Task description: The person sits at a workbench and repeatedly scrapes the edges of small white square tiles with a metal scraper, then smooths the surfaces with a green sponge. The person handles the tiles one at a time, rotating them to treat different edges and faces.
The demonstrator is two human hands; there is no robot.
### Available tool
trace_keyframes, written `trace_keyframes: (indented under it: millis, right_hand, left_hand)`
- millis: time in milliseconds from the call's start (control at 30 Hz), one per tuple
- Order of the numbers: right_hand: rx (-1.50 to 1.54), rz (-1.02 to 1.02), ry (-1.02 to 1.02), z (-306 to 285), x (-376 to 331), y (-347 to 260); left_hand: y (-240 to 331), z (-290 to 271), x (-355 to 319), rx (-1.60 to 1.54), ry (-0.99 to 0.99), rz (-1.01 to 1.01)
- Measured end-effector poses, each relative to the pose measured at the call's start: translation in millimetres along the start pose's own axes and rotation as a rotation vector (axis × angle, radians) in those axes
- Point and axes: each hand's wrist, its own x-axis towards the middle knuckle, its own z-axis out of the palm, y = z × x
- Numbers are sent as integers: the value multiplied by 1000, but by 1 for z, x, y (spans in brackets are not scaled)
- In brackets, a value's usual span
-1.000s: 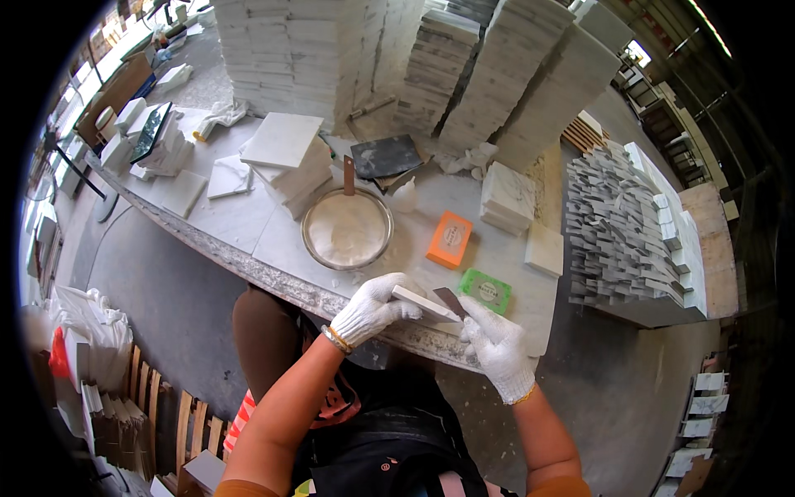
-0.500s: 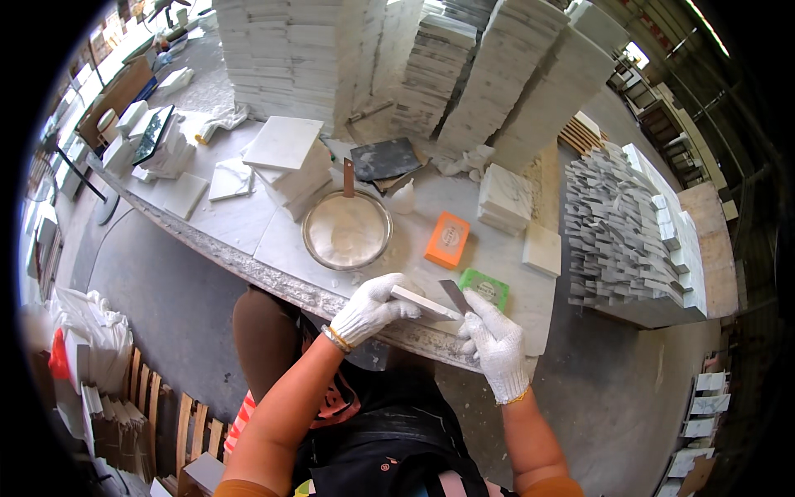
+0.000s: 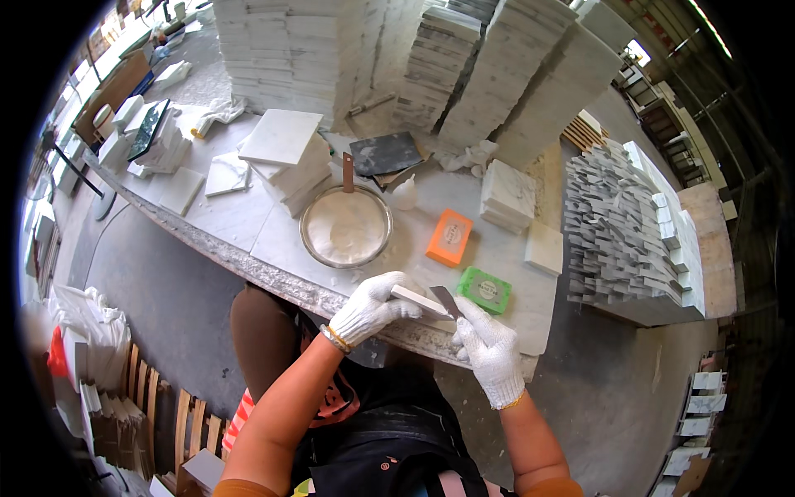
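Observation:
Both hands wear white knit gloves at the table's near edge. My left hand [image 3: 370,308] is closed on a white marble tile [image 3: 422,301], held tilted with one narrow edge facing up. In my right hand [image 3: 490,341] is a putty knife [image 3: 445,300]; its dark blade meets the tile's right end. Beyond the left hand sits a round metal bowl [image 3: 308,244] of pale powder or paste, with a second, brown-handled scraper [image 3: 348,172] standing in it. A green block [image 3: 484,290] lies just past the right hand, and an orange block [image 3: 450,238] lies farther back.
Stacked white tiles stand at the left [image 3: 281,139] and right [image 3: 507,192] of the table. Behind the bowl are a dark sheet [image 3: 386,153] and a small white squeeze bottle [image 3: 405,195]. Tall slab stacks [image 3: 277,58] rise at the back; cut strips [image 3: 613,228] fill a pallet to the right.
My right hand has shifted slightly left, bringing the putty knife's blade against the tile's end. More of the green block now shows. My left hand and the tile stay almost in place.

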Motion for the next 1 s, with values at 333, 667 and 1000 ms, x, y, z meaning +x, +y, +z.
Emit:
trace_keyframes:
  millis: [333, 667, 1000]
  right_hand:
    - [-6, 33, 51, 7, -2, -8]
    - [-253, -189, 108, 37, -2, -5]
    - [-242, -138, 150, 38, -9, -9]
  left_hand:
    - [1, 0, -1, -25, 8, -15]
    - [-1, 1, 1, 13, 7, -14]
    - [-6, -1, -1, 26, 30, -6]
